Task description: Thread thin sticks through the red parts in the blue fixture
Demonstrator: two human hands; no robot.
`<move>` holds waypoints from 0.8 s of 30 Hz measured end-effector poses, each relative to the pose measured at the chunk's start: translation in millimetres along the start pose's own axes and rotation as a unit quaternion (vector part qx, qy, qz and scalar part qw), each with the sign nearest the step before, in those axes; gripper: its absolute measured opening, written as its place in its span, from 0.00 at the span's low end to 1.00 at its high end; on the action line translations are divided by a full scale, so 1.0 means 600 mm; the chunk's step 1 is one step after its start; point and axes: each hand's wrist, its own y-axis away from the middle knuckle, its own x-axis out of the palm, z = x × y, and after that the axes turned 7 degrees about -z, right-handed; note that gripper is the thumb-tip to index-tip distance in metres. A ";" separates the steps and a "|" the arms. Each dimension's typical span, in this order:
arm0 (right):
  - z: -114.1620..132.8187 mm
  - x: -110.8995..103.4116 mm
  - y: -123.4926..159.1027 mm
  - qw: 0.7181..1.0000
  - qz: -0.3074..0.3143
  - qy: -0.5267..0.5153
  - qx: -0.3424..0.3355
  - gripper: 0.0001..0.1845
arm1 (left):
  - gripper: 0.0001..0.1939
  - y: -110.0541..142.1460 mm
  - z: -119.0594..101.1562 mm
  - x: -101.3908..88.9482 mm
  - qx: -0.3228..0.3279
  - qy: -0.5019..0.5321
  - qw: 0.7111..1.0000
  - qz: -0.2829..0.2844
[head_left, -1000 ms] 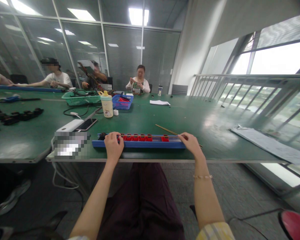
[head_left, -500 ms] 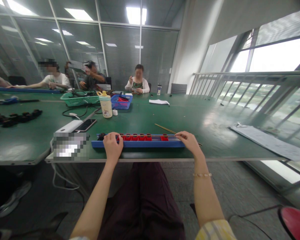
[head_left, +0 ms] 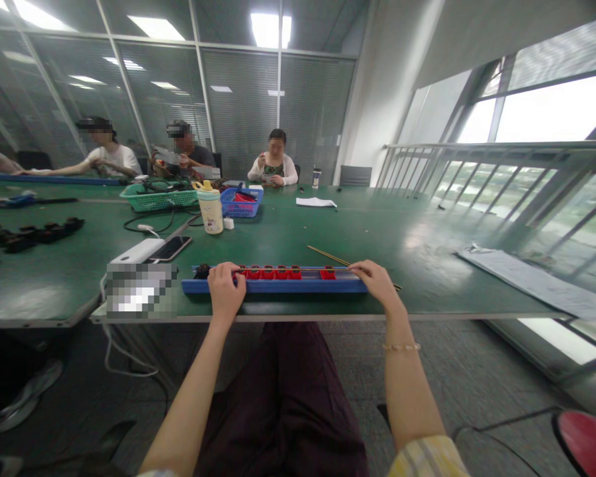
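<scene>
"Blue tray [head_left: 302, 286] near the table's [head_left: 407, 232] near edge; how do the hands lie?"

"Left hand [head_left: 224, 285] arches over the left end; whether its bent fingers clamp anything, I cannot tell."

"And the right hand [head_left: 372, 275]?"

"Angled inward at the right end, fingertips together on a thin rod [head_left: 312, 269]; it runs left above red blocks [head_left: 281, 272]."

Cup [head_left: 211, 213] beside blue basket [head_left: 241, 204]; phone [head_left: 171, 249] left.
</scene>
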 end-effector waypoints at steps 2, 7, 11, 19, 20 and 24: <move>-0.001 0.001 0.000 1.000 -0.002 -0.003 -0.003 0.15 | 0.06 0.000 0.000 0.000 0.002 0.001 1.000 0.001; -0.004 0.003 -0.001 1.000 -0.010 0.001 -0.003 0.13 | 0.05 -0.001 0.000 -0.001 0.006 0.010 1.000 0.008; -0.004 0.003 -0.002 1.000 -0.010 0.000 -0.002 0.13 | 0.05 0.000 0.000 -0.001 0.012 0.013 1.000 0.007; -0.006 0.000 -0.002 1.000 -0.001 0.010 0.012 0.13 | 0.08 0.001 0.001 0.002 0.005 -0.004 1.000 0.008; -0.008 -0.001 -0.002 1.000 -0.003 0.012 0.013 0.13 | 0.09 0.001 0.002 0.003 0.002 -0.006 1.000 0.007; -0.016 -0.004 -0.001 1.000 -0.011 0.014 0.014 0.14 | 0.11 0.002 0.007 0.006 -0.004 -0.007 1.000 0.008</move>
